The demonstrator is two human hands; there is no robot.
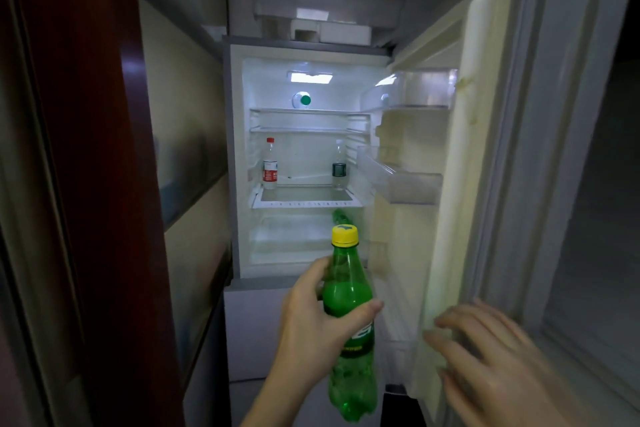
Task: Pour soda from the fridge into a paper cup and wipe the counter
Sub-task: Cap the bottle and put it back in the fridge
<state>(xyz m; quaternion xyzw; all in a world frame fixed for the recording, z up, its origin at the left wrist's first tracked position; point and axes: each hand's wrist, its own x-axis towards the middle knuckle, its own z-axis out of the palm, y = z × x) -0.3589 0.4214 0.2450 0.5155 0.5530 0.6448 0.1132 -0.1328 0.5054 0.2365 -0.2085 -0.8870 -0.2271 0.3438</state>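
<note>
My left hand (311, 315) grips a green soda bottle (348, 291) with a yellow cap around its upper body, holding it upright in front of the open fridge (239, 163). My right hand (485, 357) is blurred, fingers spread and fairly straight, at the lower edge of the open fridge door (446, 184). No paper cup or counter is in view.
Inside the lit fridge stand a red-capped bottle (270, 165) and a clear bottle with a dark label (339, 166) on a shelf; a green-capped bottle (301, 100) lies on the top shelf. A dark red wooden door frame (104, 184) stands close on the left.
</note>
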